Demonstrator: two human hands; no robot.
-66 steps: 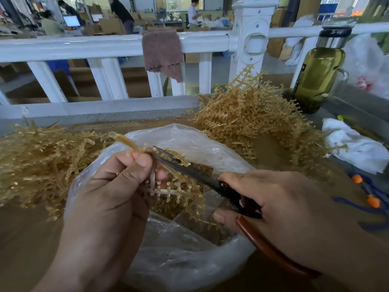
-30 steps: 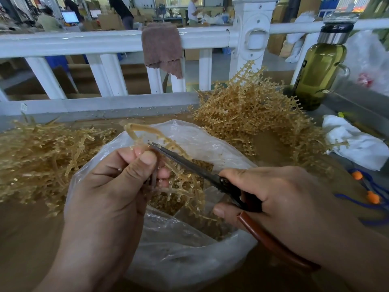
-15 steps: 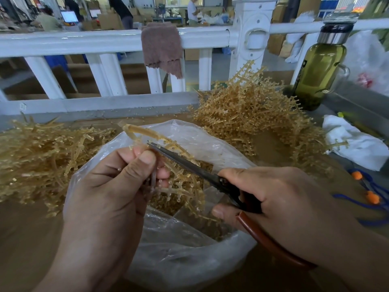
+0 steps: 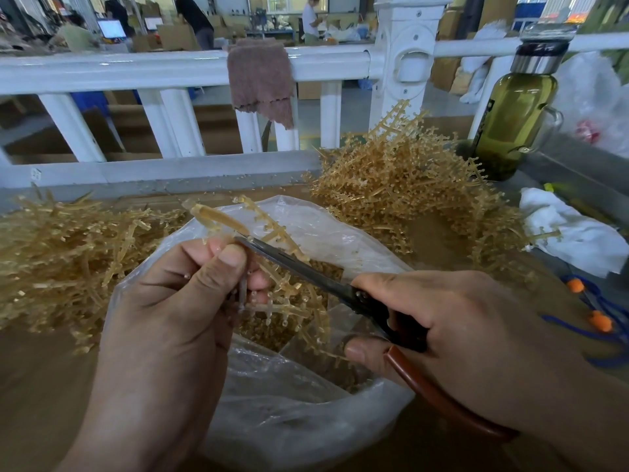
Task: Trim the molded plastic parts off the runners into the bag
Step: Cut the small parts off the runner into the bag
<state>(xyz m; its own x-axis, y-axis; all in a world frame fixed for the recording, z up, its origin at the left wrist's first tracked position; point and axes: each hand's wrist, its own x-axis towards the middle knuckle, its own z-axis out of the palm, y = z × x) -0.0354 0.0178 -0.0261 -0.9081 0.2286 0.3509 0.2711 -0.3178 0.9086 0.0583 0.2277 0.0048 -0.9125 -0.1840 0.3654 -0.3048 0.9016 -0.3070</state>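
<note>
Factory floor, hand-finishing station. Heaps of amber plastic runners (image 4: 401, 185) piled on the counter (image 4: 30, 386). White railing (image 4: 136, 68) fences the station. Beyond it: bare concrete floor (image 4: 343, 107), stacked cardboard boxes (image 4: 177, 37), a lit monitor (image 4: 111, 28), people (image 4: 194, 18) at work further back.

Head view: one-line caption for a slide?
Left hand holds a runner over the bag; right hand trims it with scissors.
</note>
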